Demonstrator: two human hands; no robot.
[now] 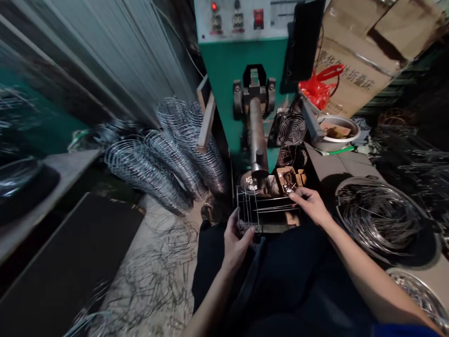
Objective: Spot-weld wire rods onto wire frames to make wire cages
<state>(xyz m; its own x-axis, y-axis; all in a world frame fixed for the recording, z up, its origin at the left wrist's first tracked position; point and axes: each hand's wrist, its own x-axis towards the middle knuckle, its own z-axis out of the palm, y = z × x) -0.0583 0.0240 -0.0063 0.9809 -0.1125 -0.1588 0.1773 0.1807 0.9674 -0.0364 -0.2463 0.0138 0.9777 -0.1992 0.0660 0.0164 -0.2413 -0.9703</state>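
My left hand (236, 241) is closed around the lower end of a small wire frame (249, 206) made of thin metal rods. The frame stands up in front of a green machine (224, 61), below its thick cylindrical steel arm (257, 135). Over to the right, my right hand (312, 204) has thumb and forefinger pinched together at the front of a small cardboard box (286, 175) with dark metal bits in it. What those fingers hold is too small to make out. Thin straight rods (275, 208) lie between the two hands.
Tall stacks of wire rings (150, 178) stand at the left. Bent wire pieces (154, 271) litter the floor. On the right are a round tub of wire pieces (379, 215), a white bowl (338, 133), a red plastic bag (317, 91) and a large carton (351, 70).
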